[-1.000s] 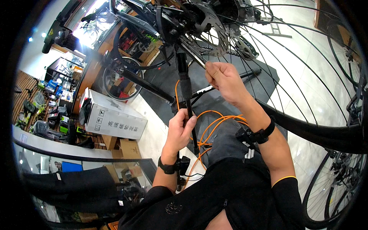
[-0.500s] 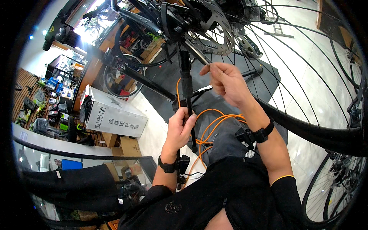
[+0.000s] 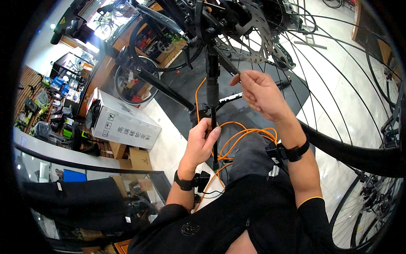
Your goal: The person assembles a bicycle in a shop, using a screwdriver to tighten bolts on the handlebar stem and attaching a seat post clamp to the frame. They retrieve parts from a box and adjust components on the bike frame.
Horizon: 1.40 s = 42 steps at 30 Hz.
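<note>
In front of me a bicycle is held up, its disc brake rotor point(image 3: 259, 36) near the top of the view. My left hand point(image 3: 198, 144) is closed around the thin lower part of an upright black rod point(image 3: 212, 90), whose thicker upper part reaches up beneath the frame. Higher and to the right, my right hand point(image 3: 265, 94) pinches the lower end of a slim dark grey bar point(image 3: 227, 62). That bar slants up toward the hub beside the rotor; its upper end is hidden among dark parts. The spoked wheel point(image 3: 330, 91) stands right of my right hand.
A black stand leg point(image 3: 158, 86) crosses to the left above a dark mat point(image 3: 177, 78). Coiled orange hose point(image 3: 237, 146) lies by my knees. A white carton point(image 3: 124, 122) and a glass display case point(image 3: 139, 192) stand left. Another bicycle point(image 3: 372, 203) is at lower right.
The view has shifted slightly, so the bicycle sits a little lower and further right. Both hands keep their grips on the black rod and the grey bar.
</note>
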Each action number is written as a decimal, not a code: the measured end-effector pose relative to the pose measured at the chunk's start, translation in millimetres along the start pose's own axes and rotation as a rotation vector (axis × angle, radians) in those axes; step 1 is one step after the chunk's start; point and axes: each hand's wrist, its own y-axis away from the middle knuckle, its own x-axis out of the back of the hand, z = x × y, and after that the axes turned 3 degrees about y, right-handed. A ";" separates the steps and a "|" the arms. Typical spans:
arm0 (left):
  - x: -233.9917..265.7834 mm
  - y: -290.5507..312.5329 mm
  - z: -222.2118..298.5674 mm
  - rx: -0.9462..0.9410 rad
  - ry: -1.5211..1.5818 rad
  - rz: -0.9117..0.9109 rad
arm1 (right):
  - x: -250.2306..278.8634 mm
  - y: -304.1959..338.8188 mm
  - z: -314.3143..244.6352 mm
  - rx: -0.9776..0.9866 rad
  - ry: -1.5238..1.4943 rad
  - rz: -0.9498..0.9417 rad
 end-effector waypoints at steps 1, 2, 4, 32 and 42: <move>0.5 0.2 -1.1 -0.004 -0.006 -0.002 | 5.7 0.5 -3.3 -0.087 -0.175 -0.077; 0.8 -1.1 -1.6 -0.012 -0.013 -0.006 | 9.0 1.0 -6.3 -0.172 -0.350 -0.152; -0.4 -1.4 -0.5 -0.014 -0.011 -0.005 | 10.1 0.6 -2.6 -0.165 -0.385 -0.095; -4.9 -4.0 16.7 0.042 -0.023 -0.039 | -15.9 -10.6 28.8 0.770 0.806 0.624; -0.3 -8.1 9.8 0.042 -0.051 -0.035 | -17.7 -15.0 35.6 0.383 0.178 0.337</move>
